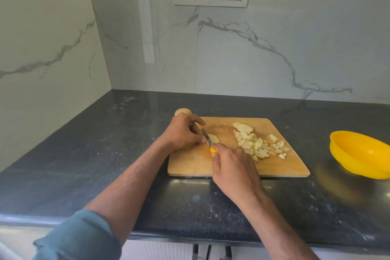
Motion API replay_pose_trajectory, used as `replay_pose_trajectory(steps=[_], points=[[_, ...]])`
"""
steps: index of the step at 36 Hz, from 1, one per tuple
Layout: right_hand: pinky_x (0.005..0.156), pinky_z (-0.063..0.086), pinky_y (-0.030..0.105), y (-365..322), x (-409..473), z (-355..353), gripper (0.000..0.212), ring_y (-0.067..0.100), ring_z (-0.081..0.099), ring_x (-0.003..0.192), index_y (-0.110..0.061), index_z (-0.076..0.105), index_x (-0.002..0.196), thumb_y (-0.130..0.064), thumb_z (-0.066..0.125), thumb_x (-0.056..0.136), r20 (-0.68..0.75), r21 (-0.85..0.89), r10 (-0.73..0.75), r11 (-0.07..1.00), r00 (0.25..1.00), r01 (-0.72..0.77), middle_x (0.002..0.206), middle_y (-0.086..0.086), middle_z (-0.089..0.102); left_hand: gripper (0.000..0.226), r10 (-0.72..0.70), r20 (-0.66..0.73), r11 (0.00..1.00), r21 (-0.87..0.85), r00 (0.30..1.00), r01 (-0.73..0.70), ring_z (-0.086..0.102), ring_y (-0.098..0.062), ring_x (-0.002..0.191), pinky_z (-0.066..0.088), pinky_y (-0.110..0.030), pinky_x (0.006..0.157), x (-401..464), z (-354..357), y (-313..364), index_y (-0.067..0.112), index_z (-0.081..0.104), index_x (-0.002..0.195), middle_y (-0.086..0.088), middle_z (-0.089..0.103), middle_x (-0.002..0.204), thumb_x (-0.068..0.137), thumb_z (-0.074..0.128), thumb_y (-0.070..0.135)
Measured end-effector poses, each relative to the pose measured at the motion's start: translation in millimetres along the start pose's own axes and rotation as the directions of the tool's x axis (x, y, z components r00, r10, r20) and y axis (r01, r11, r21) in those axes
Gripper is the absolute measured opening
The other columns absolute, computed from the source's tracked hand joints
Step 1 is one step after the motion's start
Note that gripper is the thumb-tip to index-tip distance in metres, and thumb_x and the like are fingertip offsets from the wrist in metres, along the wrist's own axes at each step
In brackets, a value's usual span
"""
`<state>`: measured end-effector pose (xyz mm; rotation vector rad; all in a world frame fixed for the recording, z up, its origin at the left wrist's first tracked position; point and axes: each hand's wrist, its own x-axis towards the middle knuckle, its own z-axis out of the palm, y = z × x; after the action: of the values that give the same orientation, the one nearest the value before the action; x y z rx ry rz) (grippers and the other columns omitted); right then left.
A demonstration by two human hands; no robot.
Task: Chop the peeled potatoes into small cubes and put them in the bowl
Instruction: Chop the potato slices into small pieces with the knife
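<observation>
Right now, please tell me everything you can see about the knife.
The knife is small, with a narrow grey blade that looks like metal and a yellow handle, of which only a short part shows. The right hand grips the handle and hides the rest. The blade points away from the person, tilted slightly left, its edge down on a potato piece on the wooden cutting board. The left hand holds that piece, its fingertips close beside the blade.
</observation>
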<state>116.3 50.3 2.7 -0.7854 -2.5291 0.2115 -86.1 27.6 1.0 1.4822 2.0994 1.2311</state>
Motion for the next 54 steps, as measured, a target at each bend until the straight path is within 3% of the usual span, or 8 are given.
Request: replay_pose_trajectory(steps=[6,14,20,25,28,36,51,54], points=[[0.045,0.022,0.012,-0.7,-0.9,2.1,0.036,0.004,0.043,0.055,-0.020,0.055,0.139,-0.027,0.045,0.105,0.023,0.017,-0.036,0.999,0.999,0.036,0.074,-0.012,0.052,0.047,-0.014,-0.013,1.000,0.010,1.000,0.014,0.074,-0.007,0.074,0.052,-0.011,0.076,0.0,1.5,2.6,0.010,0.072,0.114,-0.002,0.077,0.078,0.071,0.090,0.003],[0.066,0.049,0.017,3.3,-3.9,0.5,0.038,0.006,0.058,0.069,-0.019,0.055,0.140,-0.023,0.050,0.103,0.038,0.050,-0.054,0.997,0.998,0.052,0.090,-0.007,0.070,0.040,-0.041,0.004,0.999,0.007,0.999,0.041,0.075,-0.007,0.075,0.054,-0.013,0.078,0.4,1.3,5.8,0.009,0.073,0.111,-0.002,0.078,0.078,0.075,0.088,0.001],[0.055,0.032,0.003,7.9,-27.2,-7.4,0.034,0.001,0.055,0.059,-0.020,0.061,0.134,-0.025,0.054,0.101,0.026,0.096,-0.065,0.993,0.998,0.062,0.085,-0.011,0.071,0.037,-0.036,0.005,0.999,0.028,0.999,0.036,0.075,-0.008,0.077,0.057,-0.021,0.082,1.9,0.5,2.0,0.011,0.074,0.107,-0.001,0.078,0.079,0.074,0.089,0.005],[0.059,0.047,0.011,20.5,-35.1,-19.8,0.025,0.002,0.063,0.064,-0.018,0.073,0.118,-0.018,0.059,0.096,-0.142,0.199,0.034,0.980,0.989,-0.006,0.087,-0.010,0.075,0.037,0.005,0.015,0.997,0.077,1.000,-0.007,0.073,-0.009,0.080,0.055,-0.017,0.077,3.0,0.0,-0.1,0.015,0.074,0.111,0.001,0.077,0.083,0.077,0.088,0.008],[0.049,0.035,0.006,28.9,-23.9,-19.2,0.024,-0.002,0.051,0.046,-0.014,0.074,0.114,-0.013,0.061,0.094,-0.208,0.200,0.090,0.979,0.974,-0.048,0.075,-0.006,0.073,0.038,0.091,0.069,0.985,0.141,0.993,-0.100,0.067,-0.012,0.090,0.055,-0.023,0.082,5.0,-0.9,-4.5,0.022,0.073,0.117,0.004,0.073,0.097,0.082,0.083,0.010],[0.056,0.044,0.029,36.2,-10.6,-3.0,0.027,0.020,0.062,0.056,-0.015,0.073,0.118,-0.018,0.060,0.094,-0.223,0.137,0.110,0.987,0.969,-0.081,0.076,0.002,0.075,0.030,0.356,0.261,0.890,0.198,0.897,-0.411,0.051,0.016,0.107,0.044,-0.010,0.089,7.8,5.8,-1.3,0.016,0.078,0.116,0.001,0.066,0.121,0.088,0.076,0.006],[0.057,0.039,0.014,32.6,-16.0,-2.5,0.031,0.006,0.050,0.057,-0.022,0.066,0.127,-0.028,0.055,0.099,-0.140,0.092,0.074,0.994,0.987,-0.062,0.078,-0.006,0.072,0.029,0.283,0.335,0.861,0.325,0.899,-0.392,0.051,-0.005,0.100,0.035,-0.014,0.087,14.2,11.6,1.9,0.028,0.074,0.125,0.002,0.057,0.115,0.096,0.071,0.027],[0.055,0.035,0.011,32.8,-17.3,-3.5,0.031,0.007,0.050,0.056,-0.022,0.066,0.127,-0.028,0.055,0.099,-0.132,0.091,0.071,0.994,0.989,-0.059,0.076,-0.006,0.071,0.028,0.267,0.319,0.862,0.342,0.909,-0.373,0.050,0.001,0.092,0.032,-0.004,0.081,12.8,11.7,6.0,0.026,0.075,0.124,0.004,0.056,0.111,0.096,0.070,0.027]])
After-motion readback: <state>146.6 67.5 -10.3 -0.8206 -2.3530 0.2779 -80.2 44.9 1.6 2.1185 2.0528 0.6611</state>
